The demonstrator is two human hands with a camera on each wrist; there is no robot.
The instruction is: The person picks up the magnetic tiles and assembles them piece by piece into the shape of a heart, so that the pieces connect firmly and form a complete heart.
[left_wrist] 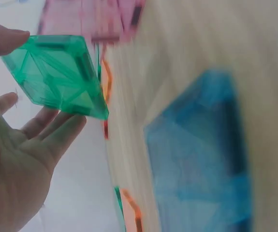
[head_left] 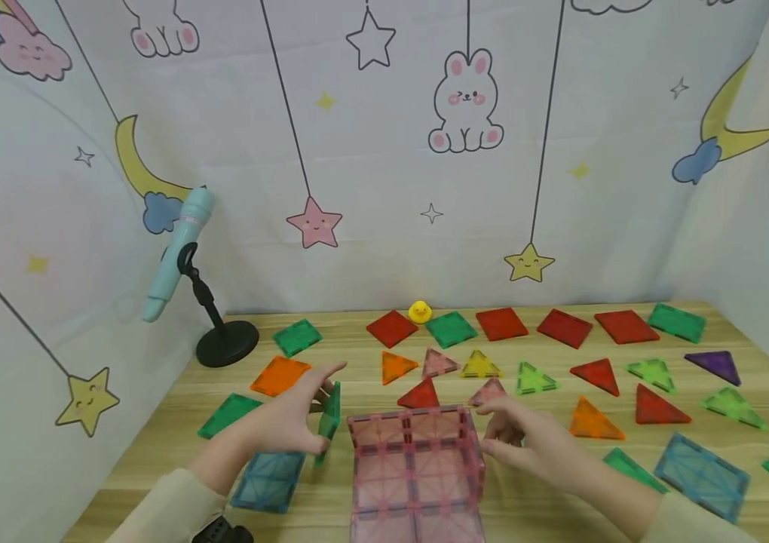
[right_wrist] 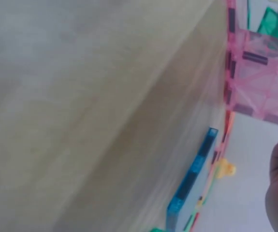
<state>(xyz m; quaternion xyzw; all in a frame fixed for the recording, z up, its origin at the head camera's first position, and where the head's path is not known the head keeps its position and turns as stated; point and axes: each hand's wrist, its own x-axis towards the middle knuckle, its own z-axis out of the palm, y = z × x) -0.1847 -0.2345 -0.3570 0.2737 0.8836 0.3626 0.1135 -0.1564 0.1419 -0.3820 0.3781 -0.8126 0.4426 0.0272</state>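
My left hand [head_left: 283, 422] pinches a green translucent magnetic tile [head_left: 332, 413] between thumb and fingers, holding it upright above the table. In the left wrist view the same green tile shows its ribbed face. Just right of it stands a pink magnetic-tile structure [head_left: 384, 480], with a flat base, a low back wall [head_left: 384, 431] and a right wall [head_left: 471, 456]. My right hand [head_left: 527, 437] is at the outer side of that right wall, fingers loosely bent and fingertips beside its edge. Whether they touch it, I cannot tell.
A blue tile [head_left: 269, 483] lies under my left forearm, another blue tile [head_left: 702, 475] at the right. Several red, green, orange and other tiles spread across the wooden table [head_left: 337, 339]. A microphone on a black stand [head_left: 227, 343] and a yellow duck [head_left: 420, 311] stand farther back.
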